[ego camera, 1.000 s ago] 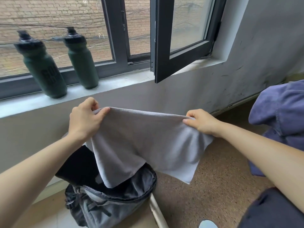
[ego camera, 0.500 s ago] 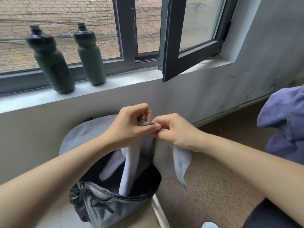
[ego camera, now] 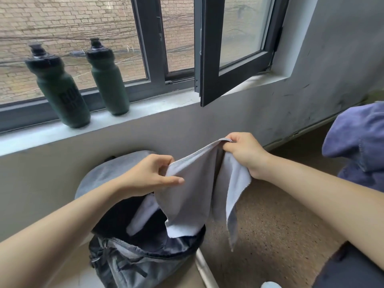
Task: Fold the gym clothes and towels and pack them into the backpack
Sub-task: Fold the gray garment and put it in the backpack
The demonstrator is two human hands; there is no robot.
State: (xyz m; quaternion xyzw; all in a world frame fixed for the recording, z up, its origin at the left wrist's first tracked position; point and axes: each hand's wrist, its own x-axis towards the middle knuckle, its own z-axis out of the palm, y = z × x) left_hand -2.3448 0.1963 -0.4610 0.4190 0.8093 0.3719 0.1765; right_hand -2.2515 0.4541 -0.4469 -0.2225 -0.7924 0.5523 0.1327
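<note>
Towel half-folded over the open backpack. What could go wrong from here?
1. The towel hangs slack and uneven between the left hand and right hand, each pinching only an edge; the fold may end up skewed.
2. Its right tail dangles outside the backpack, over the floor; lowered like this, it would likely drape over the rim.

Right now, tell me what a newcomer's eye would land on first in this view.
First comes the pale grey cloth towel at centre, pinched between the left hand and the right hand and hanging in loose folds. Directly below it stands the open grey fabric backpack, with the towel's lower end hanging over its mouth. At upper left, two dark green plastic bottles stand upright on the pale window sill.
</note>
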